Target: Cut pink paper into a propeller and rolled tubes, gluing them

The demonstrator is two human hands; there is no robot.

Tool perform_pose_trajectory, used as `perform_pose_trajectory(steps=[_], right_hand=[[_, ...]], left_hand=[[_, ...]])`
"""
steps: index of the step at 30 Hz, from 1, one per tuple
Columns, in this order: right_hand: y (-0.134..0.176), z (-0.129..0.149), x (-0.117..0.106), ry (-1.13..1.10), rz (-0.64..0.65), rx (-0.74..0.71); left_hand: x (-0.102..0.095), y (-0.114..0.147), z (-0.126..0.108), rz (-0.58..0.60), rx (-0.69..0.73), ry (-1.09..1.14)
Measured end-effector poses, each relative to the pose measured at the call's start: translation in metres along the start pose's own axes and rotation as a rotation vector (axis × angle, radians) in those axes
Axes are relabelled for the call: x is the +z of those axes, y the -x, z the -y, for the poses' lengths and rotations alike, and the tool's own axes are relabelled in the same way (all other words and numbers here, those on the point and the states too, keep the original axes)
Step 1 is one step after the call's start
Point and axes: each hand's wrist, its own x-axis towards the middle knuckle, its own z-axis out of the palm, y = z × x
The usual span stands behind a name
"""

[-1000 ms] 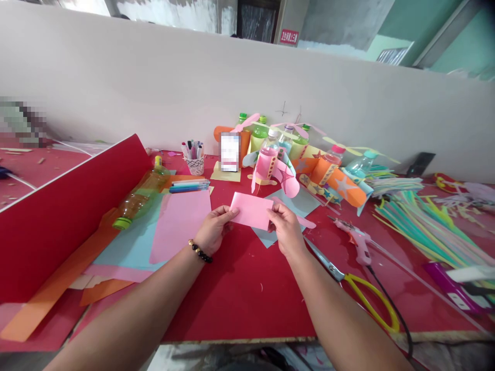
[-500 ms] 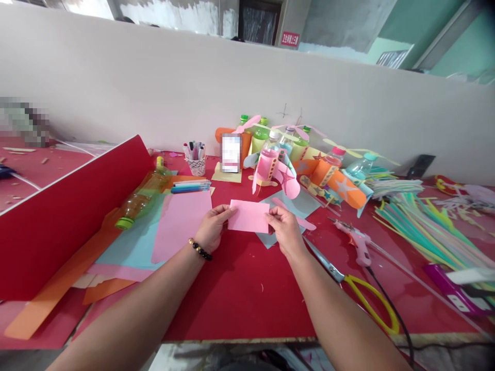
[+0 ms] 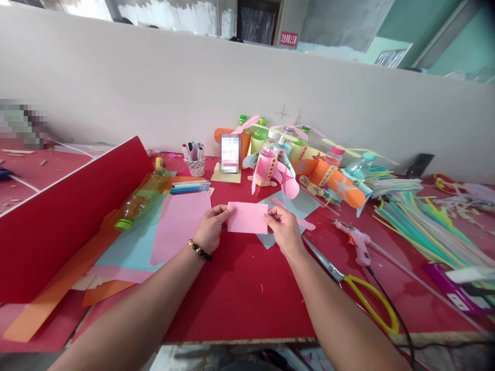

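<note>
A small pink rectangle of paper (image 3: 247, 218) is held up above the red table, nearly level. My left hand (image 3: 210, 226) pinches its left edge, thumb on the near face. At the opposite edge my right hand (image 3: 285, 226) pinches it in the same way. Behind the right hand lie a light blue sheet (image 3: 307, 202) and a pink propeller-shaped strip (image 3: 305, 223). Large scissors with yellow handles (image 3: 358, 288) rest to the right of my right forearm. A larger pink sheet (image 3: 178, 221) lies left of my left hand.
Decorated plastic bottles with paper propellers (image 3: 266, 159) stand at the back, beside a propped phone (image 3: 230, 154) and a pen cup (image 3: 195, 164). A green bottle (image 3: 143, 198) lies at left near a red board (image 3: 73, 221). A glue gun (image 3: 356, 239) and paper strips (image 3: 429, 232) are at right.
Both hands keep their pinch on the pink paper. The paper has tilted very slightly; otherwise only a small shift of the camera view shows.
</note>
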Motion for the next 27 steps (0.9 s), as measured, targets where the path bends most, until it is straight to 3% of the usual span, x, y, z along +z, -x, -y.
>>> perform_pose_trajectory(steps=[27], right_hand=[[-0.0013, 0.0029, -0.0002, -0.106, -0.003, 0.093]], left_hand=[[-0.0001, -0.0008, -0.0004, -0.012, -0.008, 0.026]])
